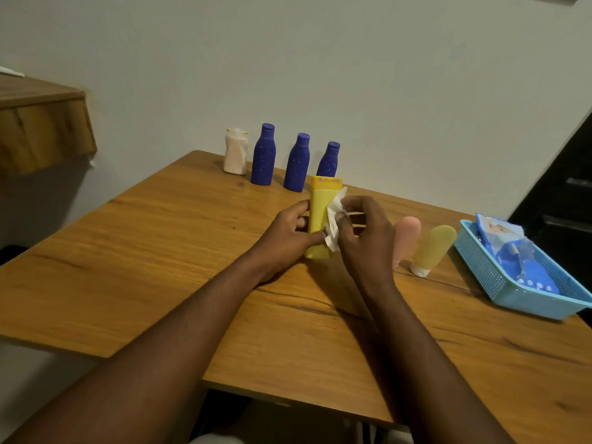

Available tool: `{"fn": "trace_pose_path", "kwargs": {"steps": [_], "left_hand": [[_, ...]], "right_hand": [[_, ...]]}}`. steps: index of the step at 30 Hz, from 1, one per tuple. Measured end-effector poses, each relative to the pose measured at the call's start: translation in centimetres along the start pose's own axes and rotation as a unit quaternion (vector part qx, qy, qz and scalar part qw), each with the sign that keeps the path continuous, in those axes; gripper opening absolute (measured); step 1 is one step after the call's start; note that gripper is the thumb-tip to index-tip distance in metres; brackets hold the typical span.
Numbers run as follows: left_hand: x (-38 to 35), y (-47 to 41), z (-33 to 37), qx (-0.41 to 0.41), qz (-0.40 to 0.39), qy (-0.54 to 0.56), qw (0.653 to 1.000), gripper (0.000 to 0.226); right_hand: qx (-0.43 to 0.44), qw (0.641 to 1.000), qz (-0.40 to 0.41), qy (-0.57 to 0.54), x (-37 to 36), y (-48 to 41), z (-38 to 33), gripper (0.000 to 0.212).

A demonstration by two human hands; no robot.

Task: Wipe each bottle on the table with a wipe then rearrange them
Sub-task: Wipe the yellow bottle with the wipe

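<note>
Holding the yellow bottle (318, 216) upright over the wooden table (160, 251), the left hand (288, 233) wraps its side. Right beside that grip, the right hand (362, 232) pinches a white wipe (334, 216) against the bottle. Three blue bottles (296, 161) stand behind.

Single head-worn camera, tilted forward and down.
It looks from the person's side across the wooden table (160, 251) toward the pale wall (352, 75), close enough that the left hand (285, 235) and right hand (365, 241) sit mid-frame.
</note>
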State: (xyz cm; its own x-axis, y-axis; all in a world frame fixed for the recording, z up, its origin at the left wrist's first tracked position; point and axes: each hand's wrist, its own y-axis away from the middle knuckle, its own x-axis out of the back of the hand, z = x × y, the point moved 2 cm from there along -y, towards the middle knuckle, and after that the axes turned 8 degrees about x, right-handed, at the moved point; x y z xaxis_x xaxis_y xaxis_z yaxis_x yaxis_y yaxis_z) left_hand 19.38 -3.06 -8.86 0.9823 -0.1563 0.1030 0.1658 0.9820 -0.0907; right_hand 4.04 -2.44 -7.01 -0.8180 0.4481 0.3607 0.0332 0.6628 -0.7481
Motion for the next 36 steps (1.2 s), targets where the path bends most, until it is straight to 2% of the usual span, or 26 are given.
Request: {"fn": "trace_pose_path", "kwargs": {"steps": [6,9,13,17,19,22,26,29,33,36], "left_hand": [[0.9,-0.3,0.3,0.031,0.037,0.100,0.994,0.070],[1.3,-0.5,0.2,0.045,0.057,0.119,0.990,0.072],[1.0,-0.5,0.1,0.045,0.028,0.120,0.991,0.071],[0.3,0.0,0.2,0.044,-0.022,0.095,0.994,0.056],[0.1,0.1,0.3,0.046,-0.035,0.099,0.993,0.047],[0.2,0.2,0.5,0.052,-0.028,0.107,0.992,0.035],[0.8,0.0,0.3,0.052,0.006,0.114,0.992,0.040],[1.1,-0.1,0.2,0.058,0.015,0.117,0.991,0.033],[0.6,-0.2,0.1,0.079,-0.004,0.109,0.991,0.047],[0.3,-0.3,0.0,0.083,-0.015,0.116,0.990,0.039]], "right_hand": [[-0.006,0.997,-0.073,-0.014,-0.6,0.4,-0.1,0.009],[-0.025,0.995,-0.095,-0.013,-0.8,0.4,0.3,0.013],[-0.028,0.998,-0.061,-0.002,-0.6,0.5,0.2,0.016],[0.040,0.999,-0.015,0.014,-0.2,0.4,-0.7,0.017],[0.066,0.997,-0.021,0.020,-0.3,0.4,-0.9,0.018],[0.052,0.998,-0.045,0.014,-0.4,0.4,-0.8,0.016],[0.023,0.996,-0.085,0.005,-0.8,0.6,-0.5,0.011],[0.003,0.996,-0.084,0.000,-0.8,0.6,-0.4,0.010],[-0.001,0.999,-0.030,0.017,-0.4,0.4,-0.1,0.022],[0.036,0.999,-0.039,0.014,-0.6,0.3,-0.2,0.031]]}}
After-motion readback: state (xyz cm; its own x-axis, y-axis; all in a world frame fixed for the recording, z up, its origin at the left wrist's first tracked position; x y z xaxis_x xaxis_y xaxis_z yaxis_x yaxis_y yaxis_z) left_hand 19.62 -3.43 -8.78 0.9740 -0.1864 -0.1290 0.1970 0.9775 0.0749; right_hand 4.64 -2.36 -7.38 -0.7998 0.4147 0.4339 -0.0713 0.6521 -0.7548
